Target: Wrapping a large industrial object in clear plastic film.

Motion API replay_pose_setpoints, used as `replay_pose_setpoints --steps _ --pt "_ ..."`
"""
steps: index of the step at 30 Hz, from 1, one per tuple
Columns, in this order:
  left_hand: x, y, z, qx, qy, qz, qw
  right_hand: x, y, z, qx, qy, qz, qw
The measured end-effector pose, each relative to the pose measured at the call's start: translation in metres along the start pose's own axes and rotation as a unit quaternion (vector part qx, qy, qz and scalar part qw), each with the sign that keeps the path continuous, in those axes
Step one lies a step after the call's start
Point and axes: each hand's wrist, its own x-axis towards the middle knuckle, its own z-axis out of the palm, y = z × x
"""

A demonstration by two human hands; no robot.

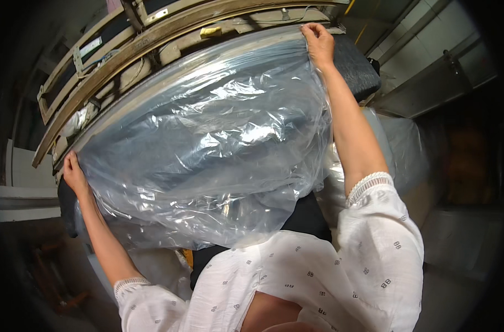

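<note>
A wide sheet of clear plastic film [207, 127] is stretched between my hands, its far edge lying along the flat bed of a long machine. My left hand [73, 172] pinches the film's far left corner, close to the machine's front edge. Farther off, at the machine's right end, my right hand [319, 45] pinches the other far corner. The near part of the film hangs in shiny wrinkles over my lap; whether it is one layer or a bag I cannot tell.
Beyond the film runs the machine's long bar frame [113, 66], with a small yellow piece [210, 32] on it. A dark padded surface [352, 69] extends past my right hand. More clear plastic [398, 141] is heaped at my right, near a metal panel [429, 83].
</note>
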Motion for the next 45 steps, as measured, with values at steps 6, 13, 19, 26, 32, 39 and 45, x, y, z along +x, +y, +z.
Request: replay_pose_setpoints --steps 6,13,19,26,32,39,45 --pt "0.032 0.007 0.022 -0.010 0.026 -0.048 0.998 0.014 0.006 0.011 -0.124 -0.014 -0.048 0.991" --pt "0.028 0.013 0.026 0.145 0.080 -0.029 0.986 0.023 0.008 0.016 -0.223 -0.017 -0.066 0.972" --pt "0.033 -0.014 0.008 -0.014 0.076 -0.111 0.991 0.020 0.018 0.019 -0.241 0.038 -0.034 0.969" --pt "0.032 -0.010 -0.018 -0.080 0.092 -0.154 0.981 0.034 0.025 0.011 -0.200 0.066 0.009 0.977" --pt "0.008 0.000 0.006 0.149 -0.069 0.035 0.986 0.021 0.015 -0.005 -0.381 0.042 0.010 0.924" --pt "0.005 -0.011 -0.068 0.136 -0.111 0.017 0.984 -0.029 -0.054 -0.089 -0.069 -0.210 -0.005 0.975" --pt "-0.088 0.159 0.019 0.206 -0.039 0.236 0.949 -0.081 -0.066 -0.152 -0.138 -0.123 -0.010 0.983"
